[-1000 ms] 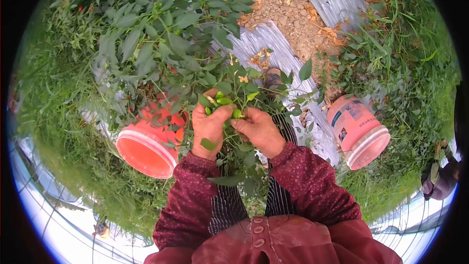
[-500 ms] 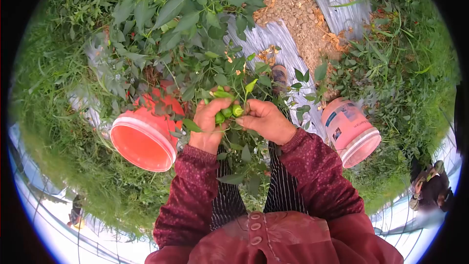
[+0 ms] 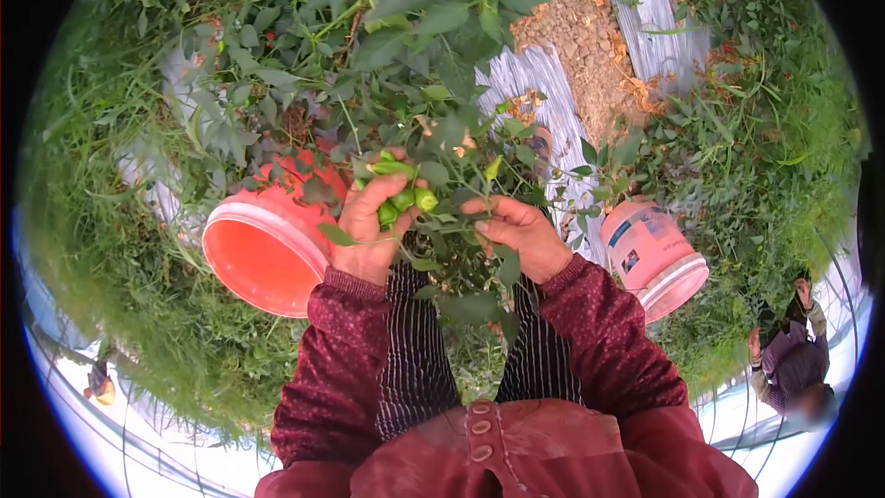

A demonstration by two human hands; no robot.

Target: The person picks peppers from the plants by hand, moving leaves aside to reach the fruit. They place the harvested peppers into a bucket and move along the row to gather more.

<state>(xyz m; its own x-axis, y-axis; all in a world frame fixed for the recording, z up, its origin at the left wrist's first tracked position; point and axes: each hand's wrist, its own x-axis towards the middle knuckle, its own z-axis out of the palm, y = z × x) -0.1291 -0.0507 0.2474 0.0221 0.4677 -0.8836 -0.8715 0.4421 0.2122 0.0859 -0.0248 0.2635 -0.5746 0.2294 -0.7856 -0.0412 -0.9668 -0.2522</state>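
Observation:
My left hand [image 3: 367, 232] is closed around several green peppers [image 3: 404, 200]. One more green pepper [image 3: 392, 168] lies across the top of its fingers. To the right, my right hand [image 3: 524, 235] is closed in a pinch on a thin plant stem [image 3: 489, 198], among leaves of the pepper plant [image 3: 442, 152]. Just above its fingertips a small yellow-green pepper [image 3: 493, 168] stands upright, apart from the fingers. Leaves and the fingers themselves hide part of what each hand grips.
A red bucket [image 3: 241, 198] lies tilted at the left, its mouth facing me. At the right a pink bucket [image 3: 650, 244] with a label leans over. Plastic mulch [image 3: 535, 74] borders a soil path [image 3: 558, 18]. Another person [image 3: 797, 364] is at the lower right.
My hands have moved apart, the left one going left with the peppers and the right one slightly right. The view has shifted a little. The other person's arms now show spread.

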